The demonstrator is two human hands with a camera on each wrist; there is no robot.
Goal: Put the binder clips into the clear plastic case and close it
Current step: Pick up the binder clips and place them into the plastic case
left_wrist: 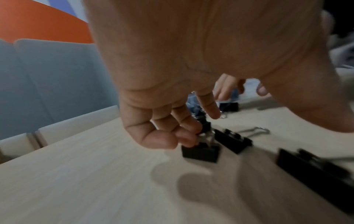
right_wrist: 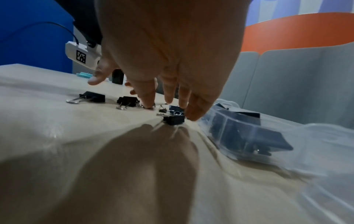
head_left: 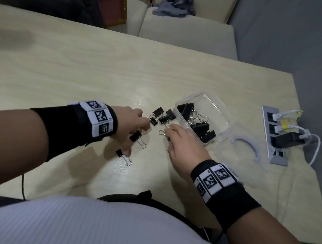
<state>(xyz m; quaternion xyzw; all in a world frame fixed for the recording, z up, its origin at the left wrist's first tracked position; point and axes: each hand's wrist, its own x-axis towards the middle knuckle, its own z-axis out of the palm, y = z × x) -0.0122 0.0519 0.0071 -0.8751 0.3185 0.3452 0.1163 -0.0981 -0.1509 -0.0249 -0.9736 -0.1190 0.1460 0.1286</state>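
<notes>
Several black binder clips lie on the pale wooden table [head_left: 82, 72]. The clear plastic case [head_left: 214, 109] lies open right of centre with several clips inside, its lid [head_left: 241, 148] folded out to the right. My left hand [head_left: 146, 122] pinches the wire handle of a binder clip [head_left: 153, 120]; the left wrist view shows its curled fingers [left_wrist: 184, 128] on that clip [left_wrist: 201, 152]. My right hand [head_left: 170, 131] reaches with straight fingers [right_wrist: 149, 97] onto loose clips [right_wrist: 173, 119] just left of the case [right_wrist: 249, 133]. Two more clips [head_left: 136, 136] [head_left: 119, 153] lie under my left hand.
A grey power strip [head_left: 272, 135] with white cables and a black plug sits at the table's right edge, close behind the lid. Beige cushions [head_left: 183, 32] with a grey cloth lie beyond the table's far edge.
</notes>
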